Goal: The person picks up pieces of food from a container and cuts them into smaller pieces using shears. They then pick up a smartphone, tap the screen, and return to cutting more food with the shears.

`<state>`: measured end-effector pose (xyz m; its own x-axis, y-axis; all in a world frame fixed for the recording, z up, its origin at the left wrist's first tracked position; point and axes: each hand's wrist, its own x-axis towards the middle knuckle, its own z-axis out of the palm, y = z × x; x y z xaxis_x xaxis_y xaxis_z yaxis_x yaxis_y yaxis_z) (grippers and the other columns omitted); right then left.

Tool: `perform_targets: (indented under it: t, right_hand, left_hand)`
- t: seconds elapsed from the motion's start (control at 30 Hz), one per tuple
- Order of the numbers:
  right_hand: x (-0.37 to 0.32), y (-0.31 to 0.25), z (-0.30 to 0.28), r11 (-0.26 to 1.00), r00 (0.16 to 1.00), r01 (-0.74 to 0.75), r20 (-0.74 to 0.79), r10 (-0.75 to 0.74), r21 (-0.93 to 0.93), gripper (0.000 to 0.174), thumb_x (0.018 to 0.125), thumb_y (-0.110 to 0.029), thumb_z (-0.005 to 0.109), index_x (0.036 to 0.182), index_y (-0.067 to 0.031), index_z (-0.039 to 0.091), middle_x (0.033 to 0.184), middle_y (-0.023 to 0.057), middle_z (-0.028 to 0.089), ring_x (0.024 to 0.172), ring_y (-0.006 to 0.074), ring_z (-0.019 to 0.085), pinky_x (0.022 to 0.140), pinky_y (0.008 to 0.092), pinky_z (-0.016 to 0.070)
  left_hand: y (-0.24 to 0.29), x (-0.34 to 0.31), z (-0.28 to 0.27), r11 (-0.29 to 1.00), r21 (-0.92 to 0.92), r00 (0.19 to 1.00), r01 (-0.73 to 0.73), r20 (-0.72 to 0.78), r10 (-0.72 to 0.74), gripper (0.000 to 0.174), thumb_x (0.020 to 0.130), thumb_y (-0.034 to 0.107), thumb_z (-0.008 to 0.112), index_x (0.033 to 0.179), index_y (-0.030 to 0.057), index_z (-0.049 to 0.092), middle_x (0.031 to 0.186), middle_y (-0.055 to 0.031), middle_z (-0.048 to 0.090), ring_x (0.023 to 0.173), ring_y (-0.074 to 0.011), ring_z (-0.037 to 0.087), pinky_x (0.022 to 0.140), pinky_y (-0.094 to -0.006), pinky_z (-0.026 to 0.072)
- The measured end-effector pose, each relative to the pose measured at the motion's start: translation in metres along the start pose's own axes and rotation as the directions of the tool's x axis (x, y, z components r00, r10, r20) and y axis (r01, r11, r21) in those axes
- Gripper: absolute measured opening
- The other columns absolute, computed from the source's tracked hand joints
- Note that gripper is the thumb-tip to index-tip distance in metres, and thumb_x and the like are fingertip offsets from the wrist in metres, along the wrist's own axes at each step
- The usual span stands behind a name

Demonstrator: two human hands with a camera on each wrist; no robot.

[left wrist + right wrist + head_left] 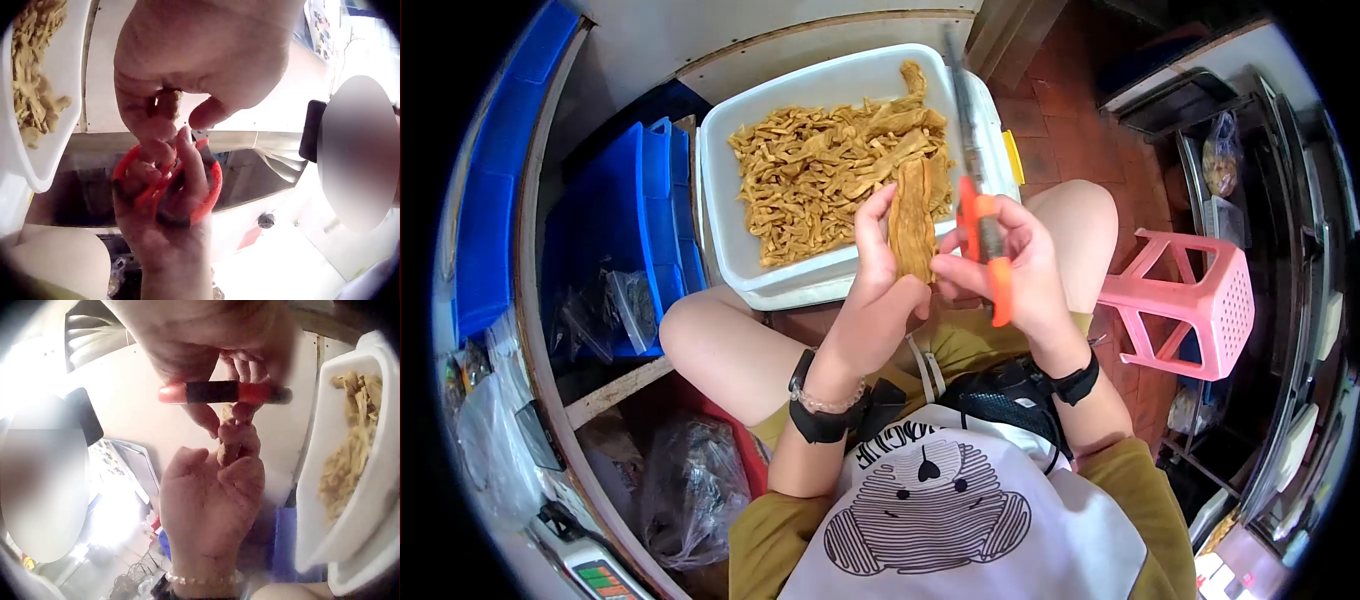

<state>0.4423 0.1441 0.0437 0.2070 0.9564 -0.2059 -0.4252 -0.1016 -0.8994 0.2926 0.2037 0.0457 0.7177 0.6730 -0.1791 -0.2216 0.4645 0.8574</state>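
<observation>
My left hand [868,305] grips a long, flat, wrinkled brown food strip [914,225] over the near side of the white tub [718,215]. Scissors [1000,285] with orange-red handles hang on the fingers of my right hand [1028,270], their blades pointing away over the tub's right side. The right thumb and fingertips are at the strip's right edge. In the left wrist view, the right fingers pass through the scissors' handle loops [215,187]. The strip's end [228,450] shows between both hands in the right wrist view. Many cut brown pieces [800,170] and longer strips fill the tub.
Blue bins [615,220] stand to the left, with clear plastic bags [690,480] lower down. A pink stool [1185,300] is on the red tiled floor [1060,140] at right, beside a dark rack [1270,200]. The tub sits close before the person's knees.
</observation>
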Motion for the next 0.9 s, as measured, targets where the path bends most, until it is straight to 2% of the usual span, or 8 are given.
perform_targets:
  t: [0.1,0.27,0.4,0.47,0.67,0.7,0.8,0.9]
  right_hand:
    - [0.003,0.006,-0.001,0.971,0.998,0.006,-0.054,-0.019,-0.240,0.033,0.070,-0.003,0.078,0.091,-0.0042,0.053,0.081,0.0034,0.064,0.071,0.0073,0.059,0.061,0.0207,0.0481]
    - [0.002,0.012,-0.010,0.996,0.998,-0.010,-0.063,0.004,-0.088,0.028,0.072,0.000,0.074,0.090,-0.0043,0.052,0.082,0.0028,0.063,0.070,0.0067,0.059,0.059,0.0205,0.0475]
    - [0.001,0.011,-0.019,1.000,0.997,-0.012,-0.074,0.011,-0.014,0.027,0.074,0.002,0.071,0.089,-0.0053,0.050,0.083,0.0026,0.062,0.071,0.0068,0.059,0.062,0.0204,0.0479]
    - [0.003,0.017,-0.026,1.000,0.995,0.014,-0.102,-0.016,-0.024,0.028,0.073,0.002,0.071,0.089,-0.0056,0.049,0.083,0.0027,0.062,0.073,0.0070,0.059,0.064,0.0204,0.0478]
    - [0.014,0.010,-0.045,0.993,0.975,0.099,-0.194,-0.109,-0.062,0.026,0.073,0.001,0.071,0.087,-0.0061,0.050,0.082,0.0014,0.062,0.072,0.0051,0.058,0.065,0.0185,0.0459]
    - [0.021,0.014,-0.055,0.980,0.958,0.148,-0.226,-0.176,-0.133,0.025,0.073,0.001,0.071,0.086,-0.0057,0.051,0.081,0.0010,0.062,0.069,0.0045,0.057,0.063,0.0181,0.0456]
    - [0.041,0.013,-0.082,0.947,0.920,0.199,-0.285,-0.268,-0.251,0.023,0.072,0.000,0.072,0.082,-0.0047,0.052,0.075,0.0001,0.061,0.062,0.0037,0.054,0.056,0.0172,0.0435]
    - [0.066,0.010,-0.114,0.891,0.891,0.094,-0.361,-0.274,-0.444,0.019,0.072,-0.006,0.073,0.077,-0.0044,0.055,0.066,-0.0001,0.060,0.058,0.0043,0.054,0.050,0.0184,0.0406]
  left_hand:
    - [-0.004,0.003,0.003,0.994,0.102,0.999,-0.026,-0.037,0.030,0.069,0.080,-0.005,0.040,0.140,0.0091,0.008,0.130,-0.0143,0.034,0.081,-0.0136,0.053,0.059,-0.0203,0.0455]
    - [-0.007,0.004,0.007,0.991,0.130,0.994,-0.008,-0.109,0.023,0.054,0.088,0.003,0.040,0.138,0.0064,0.020,0.128,-0.0147,0.041,0.084,-0.0179,0.060,0.057,-0.0251,0.0536]
    - [-0.015,0.009,0.009,0.990,0.139,0.992,-0.014,-0.123,0.031,0.054,0.088,0.002,0.039,0.137,0.0062,0.019,0.129,-0.0153,0.041,0.084,-0.0212,0.062,0.058,-0.0274,0.0554]
    - [-0.015,0.010,0.009,0.996,0.068,0.997,0.050,-0.065,-0.046,0.054,0.089,-0.001,0.035,0.138,0.0072,0.015,0.130,-0.0171,0.038,0.086,-0.0244,0.064,0.062,-0.0292,0.0556]
    - [-0.014,0.008,-0.001,0.997,-0.073,0.994,0.038,-0.104,-0.046,0.051,0.088,0.001,0.035,0.137,0.0084,0.021,0.125,-0.0163,0.044,0.090,-0.0315,0.064,0.066,-0.0327,0.0565]
    - [-0.014,0.008,-0.001,0.995,-0.098,0.986,0.025,-0.162,-0.041,0.053,0.084,0.005,0.043,0.135,0.0055,0.028,0.112,-0.0150,0.053,0.089,-0.0328,0.065,0.061,-0.0337,0.0557]
    - [-0.014,0.007,-0.010,0.985,-0.172,0.985,0.006,-0.170,-0.036,0.051,0.085,0.005,0.043,0.134,0.0060,0.030,0.111,-0.0146,0.053,0.092,-0.0321,0.064,0.064,-0.0359,0.0554]
    - [-0.025,0.005,-0.028,0.971,-0.234,0.982,-0.047,-0.186,0.003,0.046,0.086,0.002,0.039,0.132,0.0060,0.031,0.114,-0.0163,0.053,0.095,-0.0334,0.062,0.071,-0.0379,0.0569]
